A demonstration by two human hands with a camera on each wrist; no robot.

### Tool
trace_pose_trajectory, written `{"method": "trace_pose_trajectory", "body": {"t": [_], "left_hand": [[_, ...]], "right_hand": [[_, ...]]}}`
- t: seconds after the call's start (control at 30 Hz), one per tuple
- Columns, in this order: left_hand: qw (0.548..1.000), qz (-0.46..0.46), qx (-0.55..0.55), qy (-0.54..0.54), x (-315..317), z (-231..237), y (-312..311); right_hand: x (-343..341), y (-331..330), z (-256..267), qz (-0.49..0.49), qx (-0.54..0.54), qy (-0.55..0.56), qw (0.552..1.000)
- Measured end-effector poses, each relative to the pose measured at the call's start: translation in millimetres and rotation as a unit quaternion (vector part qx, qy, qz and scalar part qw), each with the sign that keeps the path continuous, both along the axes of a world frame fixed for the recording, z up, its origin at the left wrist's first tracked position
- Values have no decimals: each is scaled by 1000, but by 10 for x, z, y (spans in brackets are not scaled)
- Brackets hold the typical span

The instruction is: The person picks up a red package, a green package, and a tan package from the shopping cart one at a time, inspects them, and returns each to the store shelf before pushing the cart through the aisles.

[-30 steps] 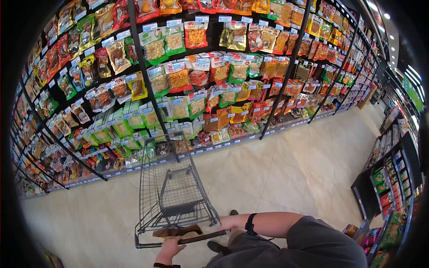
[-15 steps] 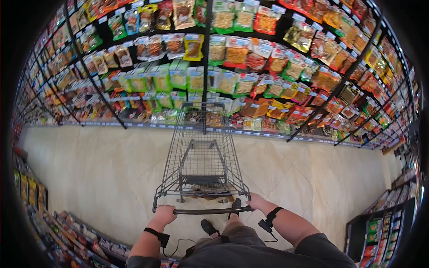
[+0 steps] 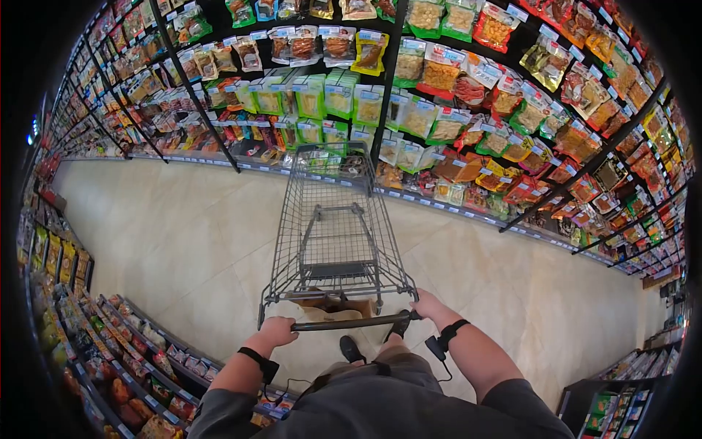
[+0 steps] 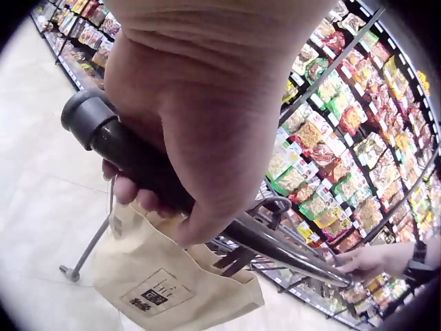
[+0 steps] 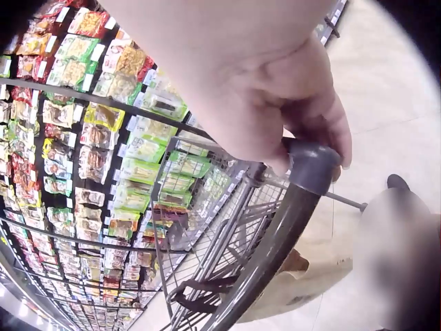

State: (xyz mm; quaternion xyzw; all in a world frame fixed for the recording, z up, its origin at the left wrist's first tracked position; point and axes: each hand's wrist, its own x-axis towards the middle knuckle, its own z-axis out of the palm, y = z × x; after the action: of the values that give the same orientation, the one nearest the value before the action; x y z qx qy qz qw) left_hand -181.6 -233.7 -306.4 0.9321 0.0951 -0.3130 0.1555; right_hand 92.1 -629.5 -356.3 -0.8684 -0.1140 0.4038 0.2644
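A wire shopping cart (image 3: 338, 270) stands in front of the person, its basket bare. My left hand (image 3: 278, 331) grips the left end of its dark handle (image 3: 351, 323); in the left wrist view the fingers (image 4: 126, 189) curl under the bar, close to the grey end cap (image 4: 88, 117). At the opposite end, my right hand (image 3: 430, 304) holds the handle, its fingers bent around the cap (image 5: 313, 165) in the right wrist view. A tan bag (image 4: 162, 293) with dark printing hangs beneath the handle, partly hidden by it in the head view.
Ahead, a long wall shelf (image 3: 453, 208) carries rows of packaged foods (image 3: 369, 106). Pale tiled floor (image 3: 183, 227) lies around the cart. More stocked shelves (image 3: 146, 351) curve along the lower left, and a dark display rack (image 3: 607, 402) stands at lower right.
The head view has swung left, so the wall shelves appear farther right. The cart and handle, slanted a second ago, now sit nearly straight before the body. Both hands keep their hold.
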Motion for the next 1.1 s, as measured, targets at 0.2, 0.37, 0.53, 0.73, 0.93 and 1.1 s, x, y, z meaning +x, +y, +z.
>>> {"method": "trace_pose_trajectory", "body": {"t": [0.2, 0.37, 0.53, 0.73, 0.93, 1.1], "left_hand": [[999, 23, -26, 22, -84, 41, 49], [998, 37, -30, 28, -167, -39, 317], [996, 58, -57, 47, -168, -88, 500], [991, 102, -85, -24, -144, -77, 510], [987, 101, -126, 9, -29, -146, 698], [980, 102, -162, 46, 158, -191, 780]], "right_hand": [[153, 350, 210, 109, -31, -110, 987], [-42, 714, 603, 325, 133, -401, 846], [-27, 1058, 556, 487, 94, -280, 822], [46, 1849, 290, 512, 6, -267, 817], [215, 2302, 465, 562, -107, -204, 794], [540, 2589, 558, 568, -120, -167, 797]]}}
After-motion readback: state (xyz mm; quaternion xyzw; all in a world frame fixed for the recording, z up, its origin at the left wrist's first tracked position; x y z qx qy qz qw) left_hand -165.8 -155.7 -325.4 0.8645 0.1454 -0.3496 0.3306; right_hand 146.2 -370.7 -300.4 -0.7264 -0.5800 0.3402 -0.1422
